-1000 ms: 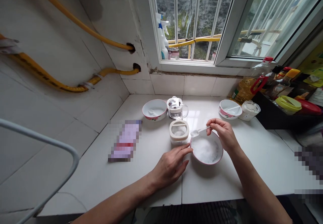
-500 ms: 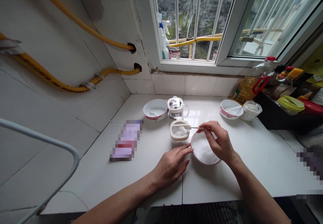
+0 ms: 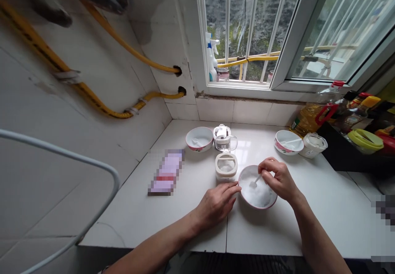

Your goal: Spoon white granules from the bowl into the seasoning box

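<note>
My right hand (image 3: 279, 179) pinches a small white spoon (image 3: 255, 180), whose bowl end is down in the white granular powder. The powder fills a round white bowl (image 3: 258, 207) at the front of the counter. My left hand (image 3: 216, 205) lies flat on the counter, its fingertips at the bowl's left rim, holding nothing. Just behind those fingers stands a square clear container (image 3: 226, 168) with a cream rim, with white contents inside. A lidded glass jar (image 3: 224, 138) stands behind it.
A white bowl (image 3: 199, 139) stands at the back left, and a floral bowl with a spoon (image 3: 288, 143) at the back right, beside a small lidded tub (image 3: 313, 145). A cooking oil bottle (image 3: 308, 117) stands in the corner. A blurred packet (image 3: 166, 173) lies left.
My right hand has moved from over the square container back to the bowl, and the spoon now dips into the powder. The view has shifted slightly. My left hand has stayed in place.
</note>
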Motion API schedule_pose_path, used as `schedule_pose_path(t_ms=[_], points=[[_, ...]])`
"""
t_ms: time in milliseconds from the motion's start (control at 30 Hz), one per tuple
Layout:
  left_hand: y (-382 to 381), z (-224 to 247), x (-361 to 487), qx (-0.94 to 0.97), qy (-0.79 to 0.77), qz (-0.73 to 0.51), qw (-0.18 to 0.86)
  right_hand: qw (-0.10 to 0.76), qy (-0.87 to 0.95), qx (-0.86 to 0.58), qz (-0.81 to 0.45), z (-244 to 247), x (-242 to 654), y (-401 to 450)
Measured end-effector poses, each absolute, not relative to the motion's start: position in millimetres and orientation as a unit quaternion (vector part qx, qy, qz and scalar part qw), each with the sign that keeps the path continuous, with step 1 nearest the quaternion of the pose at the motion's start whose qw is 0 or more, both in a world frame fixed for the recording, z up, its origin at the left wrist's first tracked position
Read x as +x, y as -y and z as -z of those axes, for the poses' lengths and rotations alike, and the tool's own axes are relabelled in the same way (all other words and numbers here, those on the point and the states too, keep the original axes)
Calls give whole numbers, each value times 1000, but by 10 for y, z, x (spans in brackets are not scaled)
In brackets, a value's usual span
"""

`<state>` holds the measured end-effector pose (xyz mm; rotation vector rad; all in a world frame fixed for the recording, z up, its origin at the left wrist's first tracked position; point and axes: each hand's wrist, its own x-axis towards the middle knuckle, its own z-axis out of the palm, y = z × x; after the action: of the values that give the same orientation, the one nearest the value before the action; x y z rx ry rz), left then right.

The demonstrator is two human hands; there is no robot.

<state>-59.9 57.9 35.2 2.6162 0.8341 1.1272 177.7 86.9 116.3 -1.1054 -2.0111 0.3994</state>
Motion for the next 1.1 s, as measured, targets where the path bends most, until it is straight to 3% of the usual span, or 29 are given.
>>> schedule_pose_path(t_ms=[167, 467, 767, 933, 1100], points=[[-592, -358, -575, 877, -281, -384, 72, 332, 828, -413, -181, -1131, 1716, -859], [-608, -415, -576, 881, -270, -387, 35, 360, 743, -485, -288, -1188, 1799, -884], [-625, -397, -603, 884, -257, -389, 23, 339, 762, -491, -253, -1173, 1800, -872], [-615, -378, -622, 887, -265, -377, 24, 298, 782, -464, -291, -1163, 1735, -831], [-618, -366, -632, 887, -261, -379, 29, 325, 731, -496, -337, -1210, 1755, -835]])
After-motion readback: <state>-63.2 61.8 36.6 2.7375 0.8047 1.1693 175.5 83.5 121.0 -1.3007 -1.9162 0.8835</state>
